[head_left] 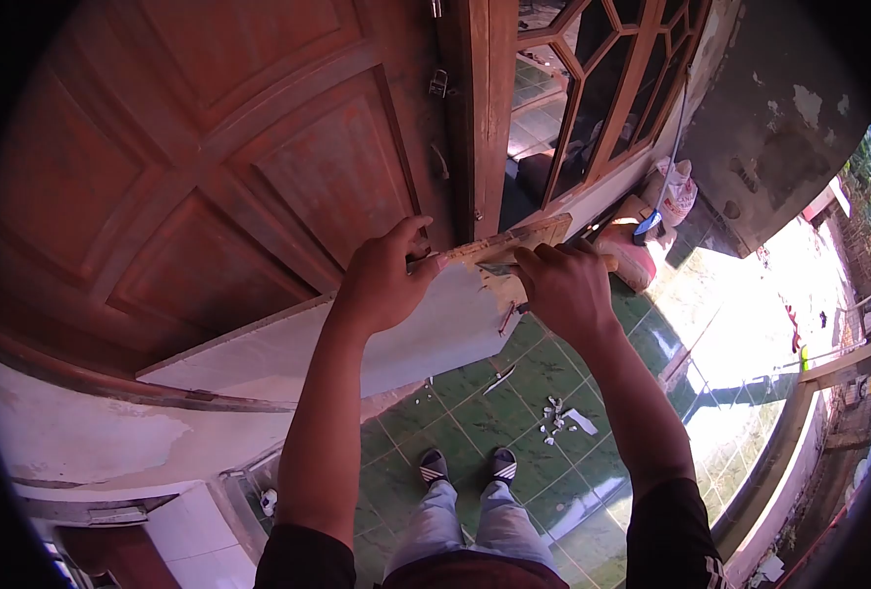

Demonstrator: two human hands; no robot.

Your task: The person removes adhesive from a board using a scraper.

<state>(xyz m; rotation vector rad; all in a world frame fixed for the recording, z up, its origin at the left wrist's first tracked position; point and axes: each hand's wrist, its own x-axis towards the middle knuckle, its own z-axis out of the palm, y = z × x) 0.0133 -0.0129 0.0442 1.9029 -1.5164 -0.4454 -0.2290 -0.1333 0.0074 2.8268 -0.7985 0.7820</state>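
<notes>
2 hands work at the white board (377, 339) by the door: my left hand (381, 285) clamps its top edge, my right hand (563, 290) closes on a wooden tool (514, 239).

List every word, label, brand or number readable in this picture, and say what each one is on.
None can be read.
White sack by the wall: faint print, too blurred to read.
Board held by the left hand and right hand: no lettering visible.
</notes>
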